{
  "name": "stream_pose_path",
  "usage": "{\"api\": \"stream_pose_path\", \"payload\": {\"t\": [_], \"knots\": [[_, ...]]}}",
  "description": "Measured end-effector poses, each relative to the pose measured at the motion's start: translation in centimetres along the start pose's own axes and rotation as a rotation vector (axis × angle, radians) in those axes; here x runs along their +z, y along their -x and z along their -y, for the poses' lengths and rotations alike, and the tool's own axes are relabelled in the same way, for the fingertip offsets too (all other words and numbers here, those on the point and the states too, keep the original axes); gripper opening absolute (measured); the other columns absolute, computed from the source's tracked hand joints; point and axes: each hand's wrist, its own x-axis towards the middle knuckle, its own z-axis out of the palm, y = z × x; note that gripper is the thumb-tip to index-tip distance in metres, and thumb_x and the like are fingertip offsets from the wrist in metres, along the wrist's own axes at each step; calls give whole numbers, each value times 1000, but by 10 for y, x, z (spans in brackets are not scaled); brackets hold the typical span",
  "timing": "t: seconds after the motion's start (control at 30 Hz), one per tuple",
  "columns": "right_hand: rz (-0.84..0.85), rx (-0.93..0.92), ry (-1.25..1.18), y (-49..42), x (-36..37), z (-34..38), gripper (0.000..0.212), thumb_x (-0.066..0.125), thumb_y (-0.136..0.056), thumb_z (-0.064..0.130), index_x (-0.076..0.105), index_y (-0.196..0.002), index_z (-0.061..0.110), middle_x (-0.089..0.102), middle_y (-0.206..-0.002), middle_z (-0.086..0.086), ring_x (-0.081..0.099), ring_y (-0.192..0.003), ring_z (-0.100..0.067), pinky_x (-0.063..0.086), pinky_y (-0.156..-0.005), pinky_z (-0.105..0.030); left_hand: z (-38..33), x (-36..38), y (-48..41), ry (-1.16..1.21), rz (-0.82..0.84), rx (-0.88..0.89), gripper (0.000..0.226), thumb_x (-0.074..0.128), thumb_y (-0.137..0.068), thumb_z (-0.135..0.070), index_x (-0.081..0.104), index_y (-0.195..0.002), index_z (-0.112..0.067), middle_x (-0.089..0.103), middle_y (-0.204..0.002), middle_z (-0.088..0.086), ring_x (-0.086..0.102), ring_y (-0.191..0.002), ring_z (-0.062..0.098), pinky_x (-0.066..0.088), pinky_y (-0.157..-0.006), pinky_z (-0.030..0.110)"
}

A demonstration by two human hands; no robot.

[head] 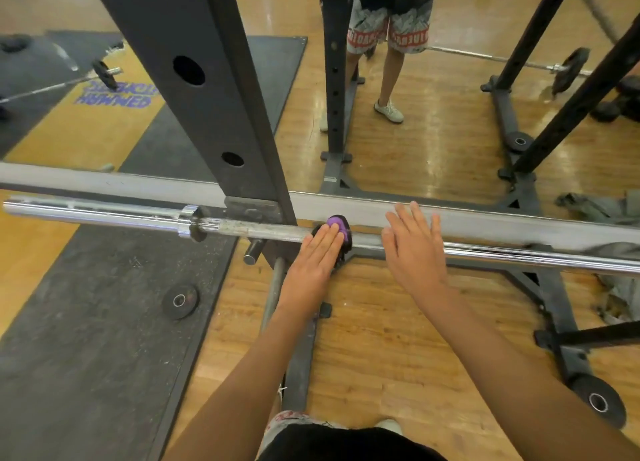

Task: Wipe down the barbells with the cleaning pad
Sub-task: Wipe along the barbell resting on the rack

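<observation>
A chrome barbell (502,254) lies across a black rack, running from the left edge to the right edge. A purple and black cleaning pad (338,225) sits on the bar just right of the rack upright. My left hand (317,261) lies flat with straight fingers over the pad and bar, pressing on it. My right hand (415,249) is spread open over the bar a little further right, its fingers straight; whether it touches the bar I cannot tell.
The black rack upright (207,96) rises just left of my left hand. A mirror behind reflects legs (391,76) and the rack. A small black plate (180,301) lies on the rubber mat; another plate (598,402) sits at lower right. Grey cloth (620,287) hangs at right.
</observation>
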Motion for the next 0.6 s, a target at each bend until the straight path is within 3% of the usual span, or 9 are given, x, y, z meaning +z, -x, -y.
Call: {"api": "stream_pose_path", "payload": {"t": [0.13, 0.3, 0.43, 0.5, 0.6], "knots": [[-85, 44, 84, 2, 14, 4, 54, 26, -107, 36, 72, -124, 13, 68, -133, -3, 47, -140, -30, 21, -122, -53, 39, -19, 10, -18, -54, -127, 86, 64, -72, 25, 41, -151, -2, 43, -157, 19, 33, -149, 29, 20, -126, 45], [-110, 27, 126, 5, 12, 10, 50, 28, -107, 38, 68, -130, 19, 63, -140, -2, 40, -145, -30, 19, -121, -55, 3, -7, -14, 30, -49, -106, 56, 41, -87, 5, 48, -142, 1, 53, -146, 23, 37, -142, 29, 5, -128, 37], [-124, 43, 118, 9, 12, 11, 47, 29, -108, 37, 66, -132, 20, 58, -145, -3, 35, -148, -30, 17, -122, -54, 12, -10, -7, -7, -34, -66, 61, 40, -85, 6, 46, -146, 1, 49, -151, 22, 33, -146, 28, 1, -129, 36], [-127, 69, 94, 9, 13, 13, 48, 28, -109, 37, 65, -133, 19, 57, -147, -3, 33, -148, -29, 18, -122, -54, 32, -21, 5, -21, -17, -68, 70, 48, -82, 14, 42, -150, -1, 44, -156, 19, 31, -149, 28, 7, -129, 38], [-119, 122, 48, 17, 17, 17, 50, 25, -109, 38, 60, -137, 16, 52, -151, -4, 30, -150, -29, 18, -122, -54, 39, -31, 12, -21, -39, -164, 77, 60, -74, 22, 47, -147, 2, 45, -155, 20, 29, -148, 28, 23, -120, 55]]}}
